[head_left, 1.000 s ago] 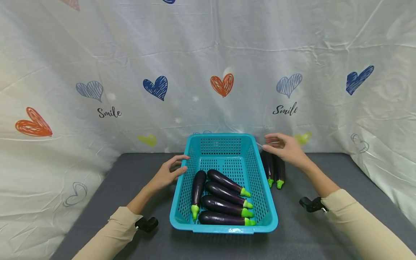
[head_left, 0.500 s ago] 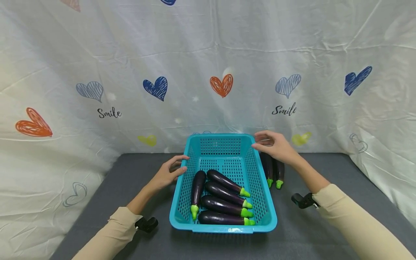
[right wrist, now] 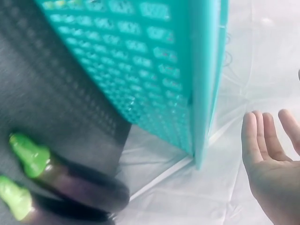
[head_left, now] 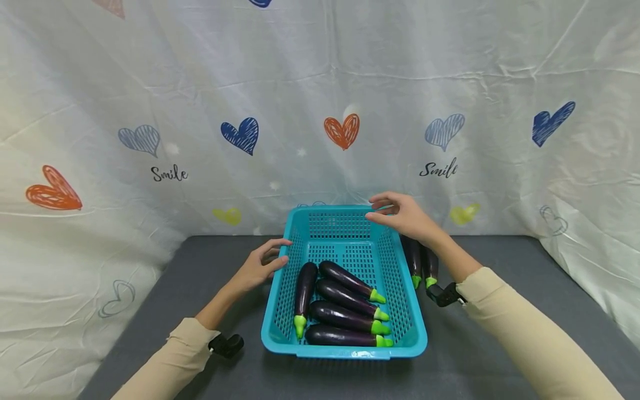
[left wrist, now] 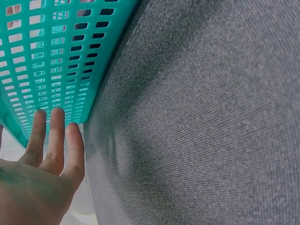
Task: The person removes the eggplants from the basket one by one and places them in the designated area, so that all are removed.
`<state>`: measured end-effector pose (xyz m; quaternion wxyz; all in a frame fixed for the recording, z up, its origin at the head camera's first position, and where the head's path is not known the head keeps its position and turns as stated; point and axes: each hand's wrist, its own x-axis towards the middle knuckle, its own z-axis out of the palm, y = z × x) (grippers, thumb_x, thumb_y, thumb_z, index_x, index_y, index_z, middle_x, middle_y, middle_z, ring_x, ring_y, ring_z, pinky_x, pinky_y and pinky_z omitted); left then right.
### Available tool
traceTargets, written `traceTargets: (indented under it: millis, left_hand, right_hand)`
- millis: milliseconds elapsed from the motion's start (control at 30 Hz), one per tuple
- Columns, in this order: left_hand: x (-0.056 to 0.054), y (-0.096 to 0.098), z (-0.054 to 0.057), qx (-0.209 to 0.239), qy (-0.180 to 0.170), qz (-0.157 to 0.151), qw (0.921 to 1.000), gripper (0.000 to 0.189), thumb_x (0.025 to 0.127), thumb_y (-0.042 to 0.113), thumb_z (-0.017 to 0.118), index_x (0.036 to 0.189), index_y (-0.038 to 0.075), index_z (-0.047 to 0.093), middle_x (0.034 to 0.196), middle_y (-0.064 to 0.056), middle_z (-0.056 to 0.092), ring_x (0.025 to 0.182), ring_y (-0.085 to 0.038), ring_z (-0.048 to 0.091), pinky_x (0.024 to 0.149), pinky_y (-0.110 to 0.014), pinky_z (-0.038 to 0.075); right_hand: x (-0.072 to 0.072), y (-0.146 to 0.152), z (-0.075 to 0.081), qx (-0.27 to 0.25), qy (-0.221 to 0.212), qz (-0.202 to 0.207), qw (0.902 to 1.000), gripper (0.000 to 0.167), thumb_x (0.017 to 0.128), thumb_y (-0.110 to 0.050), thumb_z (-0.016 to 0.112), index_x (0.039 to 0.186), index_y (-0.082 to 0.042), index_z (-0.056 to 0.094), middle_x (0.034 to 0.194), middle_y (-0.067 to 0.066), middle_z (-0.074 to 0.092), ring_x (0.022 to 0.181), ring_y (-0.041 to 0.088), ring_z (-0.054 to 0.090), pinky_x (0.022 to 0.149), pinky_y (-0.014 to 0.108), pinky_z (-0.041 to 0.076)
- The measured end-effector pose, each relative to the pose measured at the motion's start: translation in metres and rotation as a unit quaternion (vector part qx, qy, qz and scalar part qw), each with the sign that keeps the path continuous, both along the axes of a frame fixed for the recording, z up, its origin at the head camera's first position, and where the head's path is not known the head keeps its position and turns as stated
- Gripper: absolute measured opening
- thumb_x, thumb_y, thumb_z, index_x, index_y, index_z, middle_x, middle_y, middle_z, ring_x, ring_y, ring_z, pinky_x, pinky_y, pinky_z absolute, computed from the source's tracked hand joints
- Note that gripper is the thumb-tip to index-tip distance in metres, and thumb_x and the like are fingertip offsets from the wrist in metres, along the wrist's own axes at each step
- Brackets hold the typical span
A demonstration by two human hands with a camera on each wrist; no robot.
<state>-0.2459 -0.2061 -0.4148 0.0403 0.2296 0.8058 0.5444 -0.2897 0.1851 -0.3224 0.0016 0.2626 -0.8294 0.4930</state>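
My left hand (head_left: 260,264) rests at the left rim of a turquoise perforated plastic basket (head_left: 340,351), its index finger and thumb reaching the edge. In the left wrist view three fairly straight fingers (left wrist: 56,140) lie along the basket's outer side. Several dark purple eggplants (head_left: 342,318) with green caps lie inside the basket: one lengthwise at the left, the others crosswise toward the front. Above the basket's far right corner hovers my right hand (head_left: 402,215), holding nothing, fingers loosely extended. Two more eggplants (right wrist: 79,183) lie on the table outside the basket's right side.
The basket stands on a dark grey cloth-covered table (head_left: 480,328). A pale curtain (head_left: 300,78) printed with hearts hangs right behind the table's far edge. Black wrist cameras (head_left: 227,345) sit at both sleeves.
My right hand has moved left, from above the two outside eggplants to over the basket's far right corner. The left hand, basket and eggplants stay where they were.
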Motion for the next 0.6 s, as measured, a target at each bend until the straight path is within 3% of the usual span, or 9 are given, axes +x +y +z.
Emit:
traceTargets:
  millis: [600]
  left_hand:
    - [0.0,0.0,0.0,-0.003,0.001,0.003,1.0,0.043,0.107,0.021,0.057,0.149,0.014,0.049,0.145,-0.022,0.048,0.127,-0.042,0.051,0.088,-0.055,0.052]
  right_hand:
    - [-0.016,-0.031,0.016,0.001,-0.013,0.016,0.9998,0.046,0.099,-0.018,0.071,0.138,0.001,0.057,0.134,0.027,0.057,0.117,0.036,0.061,0.095,0.052,0.049]
